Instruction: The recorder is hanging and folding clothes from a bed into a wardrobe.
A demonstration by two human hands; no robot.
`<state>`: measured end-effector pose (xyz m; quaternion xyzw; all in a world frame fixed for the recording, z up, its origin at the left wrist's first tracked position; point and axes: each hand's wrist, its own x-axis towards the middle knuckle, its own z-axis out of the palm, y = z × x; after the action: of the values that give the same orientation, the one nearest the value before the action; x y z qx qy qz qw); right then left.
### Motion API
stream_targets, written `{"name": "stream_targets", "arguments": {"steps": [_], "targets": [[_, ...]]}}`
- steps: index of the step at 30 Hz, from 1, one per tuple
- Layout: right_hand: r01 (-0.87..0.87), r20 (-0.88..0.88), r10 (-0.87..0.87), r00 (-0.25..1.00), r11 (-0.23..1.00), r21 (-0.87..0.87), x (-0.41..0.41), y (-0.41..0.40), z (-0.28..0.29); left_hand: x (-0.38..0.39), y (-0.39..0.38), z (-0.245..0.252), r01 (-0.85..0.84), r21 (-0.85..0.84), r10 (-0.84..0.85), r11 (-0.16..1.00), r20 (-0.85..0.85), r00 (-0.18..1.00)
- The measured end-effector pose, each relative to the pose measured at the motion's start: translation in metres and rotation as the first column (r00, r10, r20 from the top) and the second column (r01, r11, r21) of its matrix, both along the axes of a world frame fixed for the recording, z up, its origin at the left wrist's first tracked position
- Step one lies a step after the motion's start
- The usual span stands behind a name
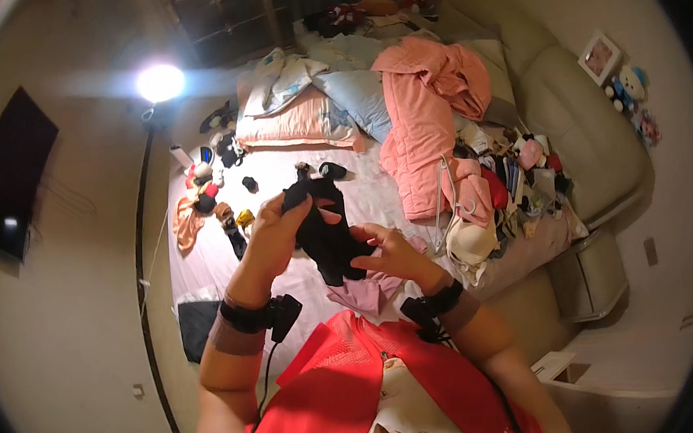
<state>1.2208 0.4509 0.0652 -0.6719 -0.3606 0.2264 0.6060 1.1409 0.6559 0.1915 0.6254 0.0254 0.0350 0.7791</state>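
My left hand (pixel 274 232) grips the upper end of a black piece of clothing (pixel 326 237), which hangs over the bed. My right hand (pixel 393 252) is at the cloth's lower right side, thumb and fingers spread; whether they pinch the fabric I cannot tell. Beneath the black cloth lies a crumpled pink garment (pixel 368 292) on the pale bed sheet. Just beyond my hands are a rolled black bundle (pixel 332 170) and a smaller black bundle (pixel 249 183).
Pillows (pixel 298 122) and a pink padded jacket (pixel 417 142) lie across the bed. To the right are a clothes hanger (pixel 442 205), a beige bra (pixel 471 239) and mixed clothes. Small garments (pixel 188 221) are at the left, near a bright lamp (pixel 160 83). A black flat item (pixel 200 328) lies at the near left corner.
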Motion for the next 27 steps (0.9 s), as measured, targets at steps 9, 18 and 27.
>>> {"name": "stream_targets", "arguments": {"steps": [9, 18, 27], "targets": [[0.052, 0.323, 0.050, 0.945, 0.953, -0.299, -0.009, 0.007, -0.009, -0.036, 0.005, 0.023, -0.070, -0.217, 0.096, 0.974, 0.114, 0.989], [-0.031, 0.139, 0.110, 0.984, 0.879, -0.475, 0.011, 0.001, -0.022, -0.064, 0.032, 0.045, -0.152, -0.207, 0.205, 0.966, 0.268, 0.941], [-0.285, 0.571, 0.247, 0.783, 0.958, -0.023, -0.022, 0.074, 0.043, -0.080, 0.039, 0.045, -0.045, -0.045, 0.051, 0.998, 0.149, 0.988]]}}
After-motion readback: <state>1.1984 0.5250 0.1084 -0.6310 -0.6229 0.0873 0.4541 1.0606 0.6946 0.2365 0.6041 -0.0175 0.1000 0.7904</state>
